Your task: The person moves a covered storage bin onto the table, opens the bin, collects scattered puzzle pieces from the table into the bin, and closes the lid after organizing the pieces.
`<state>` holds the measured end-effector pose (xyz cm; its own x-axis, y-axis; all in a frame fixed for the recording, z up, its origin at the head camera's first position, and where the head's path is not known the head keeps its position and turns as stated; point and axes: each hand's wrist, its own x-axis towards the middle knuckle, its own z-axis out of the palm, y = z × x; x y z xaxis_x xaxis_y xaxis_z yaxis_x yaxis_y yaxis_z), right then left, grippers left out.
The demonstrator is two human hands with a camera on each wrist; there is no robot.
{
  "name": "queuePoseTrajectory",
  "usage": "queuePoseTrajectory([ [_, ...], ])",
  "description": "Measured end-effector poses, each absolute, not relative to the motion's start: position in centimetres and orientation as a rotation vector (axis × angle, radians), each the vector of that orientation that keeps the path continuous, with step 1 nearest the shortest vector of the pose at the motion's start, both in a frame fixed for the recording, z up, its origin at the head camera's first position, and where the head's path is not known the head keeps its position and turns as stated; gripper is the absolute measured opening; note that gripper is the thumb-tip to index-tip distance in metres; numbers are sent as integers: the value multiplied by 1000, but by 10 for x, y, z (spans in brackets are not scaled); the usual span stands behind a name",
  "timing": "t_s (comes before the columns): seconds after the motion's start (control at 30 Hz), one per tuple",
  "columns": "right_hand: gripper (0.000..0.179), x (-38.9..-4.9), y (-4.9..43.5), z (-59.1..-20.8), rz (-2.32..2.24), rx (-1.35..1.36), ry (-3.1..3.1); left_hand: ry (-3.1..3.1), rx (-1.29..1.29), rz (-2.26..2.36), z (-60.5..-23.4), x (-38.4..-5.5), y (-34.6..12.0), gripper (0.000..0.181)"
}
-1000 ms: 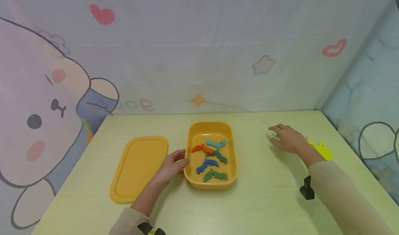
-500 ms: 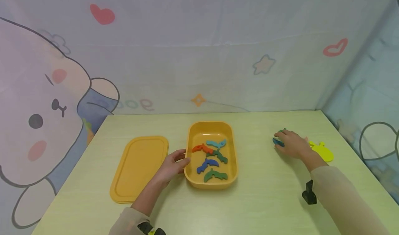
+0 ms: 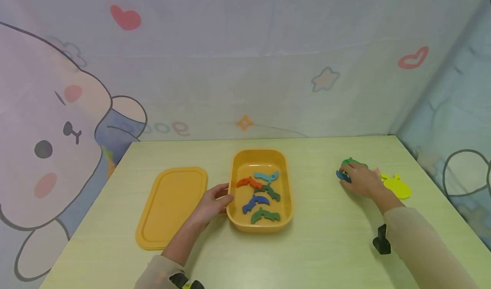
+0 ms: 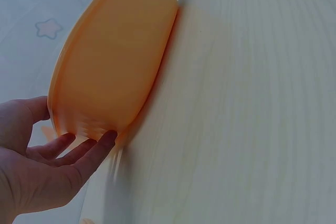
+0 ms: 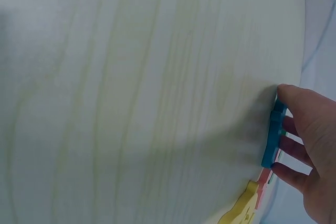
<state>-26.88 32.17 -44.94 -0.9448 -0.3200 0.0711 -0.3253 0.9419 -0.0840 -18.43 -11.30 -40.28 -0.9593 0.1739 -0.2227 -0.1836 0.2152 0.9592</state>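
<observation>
My left hand (image 3: pixel 212 201) holds the left side of a yellow plastic box (image 3: pixel 287 195), thumb at the rim and fingers against the outer wall in the left wrist view. Inside lie several flat, curved, animal-like toy pieces: a light blue one (image 3: pixel 264 177), an orange one (image 3: pixel 249 183), a dark blue one (image 3: pixel 255 203) and green ones (image 3: pixel 265 216). At the right, my right hand (image 3: pixel 362 180) pinches a blue curved toy piece (image 5: pixel 273 135) between thumb and fingers, close to the table. A green piece (image 3: pixel 350 162) lies just behind that hand.
Left of the box lies a flat yellow lid (image 3: pixel 174 203). Beyond my right hand are a bright yellow piece (image 3: pixel 399 188) and a pink piece (image 5: pixel 263 177), partly hidden. A printed cloth (image 3: pixel 284 88) hangs behind the table (image 3: pixel 318 255).
My right hand has drawn slightly back to the right and lowered onto the blue piece, and the green piece behind it has come into view. The left hand and box have stayed put.
</observation>
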Motion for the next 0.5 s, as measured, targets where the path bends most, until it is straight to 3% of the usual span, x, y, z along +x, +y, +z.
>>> queuePoseTrajectory([
  [0.5,21,-268,322,-455,218,565,-2995,2201,-19,1823,-429,-199,-119,50],
])
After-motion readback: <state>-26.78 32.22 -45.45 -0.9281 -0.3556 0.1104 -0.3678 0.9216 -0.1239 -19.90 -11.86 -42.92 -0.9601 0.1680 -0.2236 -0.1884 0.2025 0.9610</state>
